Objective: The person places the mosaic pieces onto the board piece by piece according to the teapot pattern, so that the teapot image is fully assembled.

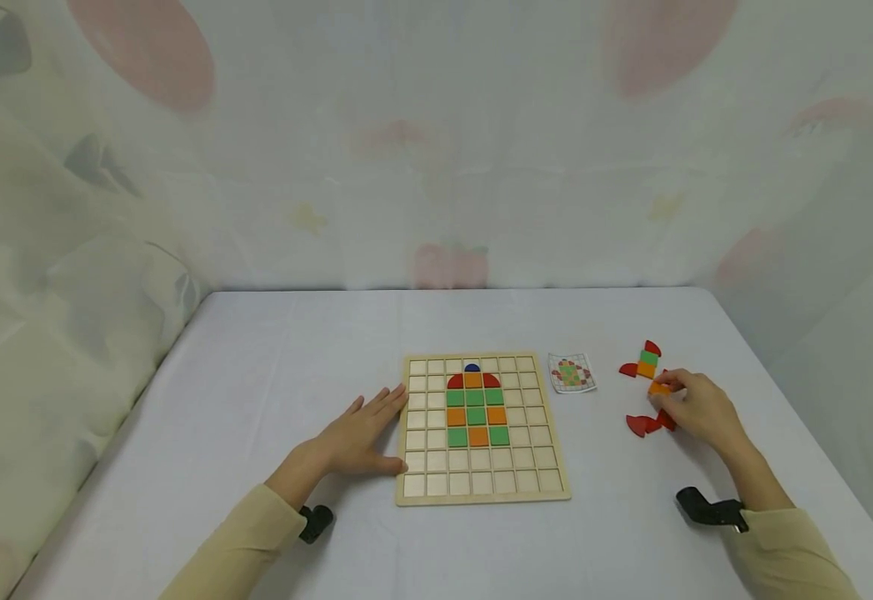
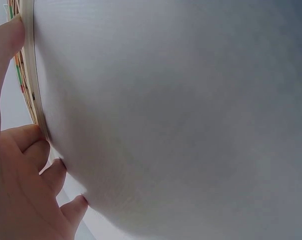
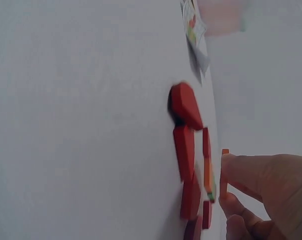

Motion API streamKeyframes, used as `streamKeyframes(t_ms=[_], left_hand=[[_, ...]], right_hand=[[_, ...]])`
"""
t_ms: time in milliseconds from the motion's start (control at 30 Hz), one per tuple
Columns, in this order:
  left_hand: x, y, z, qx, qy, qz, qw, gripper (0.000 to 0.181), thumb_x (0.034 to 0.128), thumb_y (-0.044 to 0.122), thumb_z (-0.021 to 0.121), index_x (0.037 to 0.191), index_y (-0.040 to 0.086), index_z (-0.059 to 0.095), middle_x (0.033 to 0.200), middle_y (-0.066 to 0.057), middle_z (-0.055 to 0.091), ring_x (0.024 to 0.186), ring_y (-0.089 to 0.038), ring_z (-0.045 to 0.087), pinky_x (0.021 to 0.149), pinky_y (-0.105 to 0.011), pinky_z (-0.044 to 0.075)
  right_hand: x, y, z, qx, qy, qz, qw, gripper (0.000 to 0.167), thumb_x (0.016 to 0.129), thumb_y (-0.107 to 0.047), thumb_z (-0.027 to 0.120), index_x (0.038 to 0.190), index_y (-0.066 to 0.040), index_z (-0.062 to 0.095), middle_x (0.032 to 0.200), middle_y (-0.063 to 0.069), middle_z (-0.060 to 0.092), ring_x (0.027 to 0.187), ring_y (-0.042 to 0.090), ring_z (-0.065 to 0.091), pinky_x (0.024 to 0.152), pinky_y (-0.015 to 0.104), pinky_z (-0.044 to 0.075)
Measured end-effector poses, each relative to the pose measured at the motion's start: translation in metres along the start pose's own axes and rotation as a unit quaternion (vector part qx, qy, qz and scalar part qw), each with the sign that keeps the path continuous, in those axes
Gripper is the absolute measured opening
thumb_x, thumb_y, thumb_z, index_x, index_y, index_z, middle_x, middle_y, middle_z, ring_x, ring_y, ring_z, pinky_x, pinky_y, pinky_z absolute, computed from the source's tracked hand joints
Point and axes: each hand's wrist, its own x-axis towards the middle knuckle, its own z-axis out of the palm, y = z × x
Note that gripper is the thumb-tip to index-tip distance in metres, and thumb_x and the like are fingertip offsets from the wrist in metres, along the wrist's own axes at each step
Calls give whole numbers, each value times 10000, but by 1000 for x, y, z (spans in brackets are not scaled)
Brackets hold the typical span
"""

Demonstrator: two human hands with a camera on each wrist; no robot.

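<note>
The wooden grid board (image 1: 447,490) holds green, orange and red pieces and a blue half-round one at its top. Against the board's left edge rests my left hand (image 1: 357,435), fingers spread; in the left wrist view the thumb and a fingertip of that hand (image 2: 21,175) touch the board's rim (image 2: 35,95). My right hand (image 1: 706,412) pinches an orange piece (image 1: 659,389) between thumb and fingers, over the loose pieces at the right. The right wrist view shows the orange piece (image 3: 224,172) on edge in the fingers of the hand (image 3: 275,192).
A small printed pattern card (image 1: 571,372) lies right of the board. Near the right hand are a green piece (image 1: 649,357), an orange piece (image 1: 646,370) and several red pieces (image 1: 636,425). Curtain-like cloth stands behind and at both sides of the white table (image 1: 294,333).
</note>
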Motion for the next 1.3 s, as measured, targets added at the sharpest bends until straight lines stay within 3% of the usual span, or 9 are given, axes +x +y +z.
streamKeyframes(t_ms=[167, 500, 767, 1100, 1300], left_hand=[[0, 0, 0, -1, 16, 49, 10000, 1001, 742, 560, 670, 1479, 91, 181, 1552, -24, 112, 1412, -257, 147, 1107, -545, 138], [-1, -1, 0, -21, 42, 94, 9999, 991, 749, 551, 668, 1475, 77, 190, 1550, -39, 121, 1410, -269, 152, 1103, -553, 140], [0, -1, 0, -4, 72, 118, 9999, 993, 743, 558, 669, 1472, 71, 202, 1549, -44, 132, 1407, -273, 163, 1099, -558, 149], [1, 0, 0, 25, 19, 61, 10000, 993, 747, 556, 666, 1476, 80, 190, 1550, -38, 124, 1410, -268, 154, 1104, -554, 135], [0, -1, 1, 26, 45, 96, 9999, 991, 748, 562, 661, 1476, 81, 191, 1550, -37, 124, 1408, -271, 159, 1102, -556, 139]], right_hand=[[1, -13, 3, 55, -16, -125, 9999, 326, 814, -146, 646, 1059, 57, 578, 955, 256, 564, 752, 282, 508, 549, 265, 428], [0, -40, 19, 256, 13, -625, 9977, 238, 792, -125, 689, 1003, -26, 637, 926, 172, 601, 698, 208, 477, 501, 250, 411], [-1, -64, 34, 143, 75, -1003, 9948, 258, 776, -118, 714, 1019, -64, 648, 921, 100, 620, 753, 203, 491, 618, 283, 439], [-8, -96, 57, 372, -15, -1552, 9872, 255, 754, -126, 745, 991, -117, 651, 905, 33, 598, 760, 157, 497, 629, 251, 455], [-11, -115, 70, 581, -161, -1663, 9842, 242, 754, -161, 749, 975, -156, 651, 892, -8, 563, 751, 141, 468, 625, 233, 421]])
